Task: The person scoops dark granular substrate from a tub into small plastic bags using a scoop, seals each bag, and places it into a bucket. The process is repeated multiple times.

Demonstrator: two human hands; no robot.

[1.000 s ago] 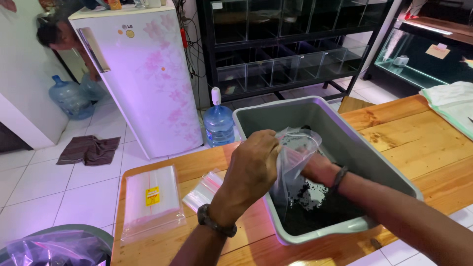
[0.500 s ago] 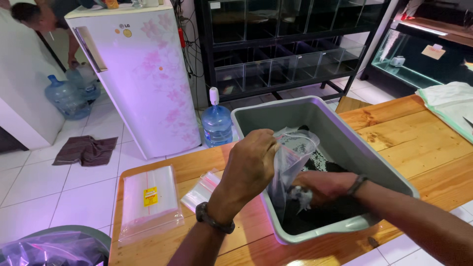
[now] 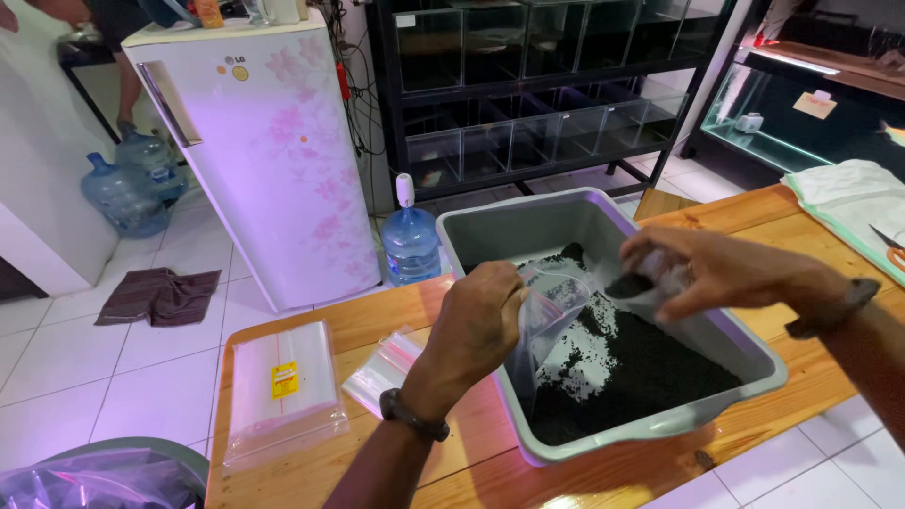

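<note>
Wooden table (image 3: 396, 316): grey tub (image 3: 528, 226) holds black granules (image 3: 650, 368).

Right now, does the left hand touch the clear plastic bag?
Touching. The head view shows the left hand pinching the rim of the clear plastic bag over the grey tub.

Single head view, looking steeply down, close over grey tub (image 3: 490, 226) on wooden table (image 3: 377, 320).
</note>
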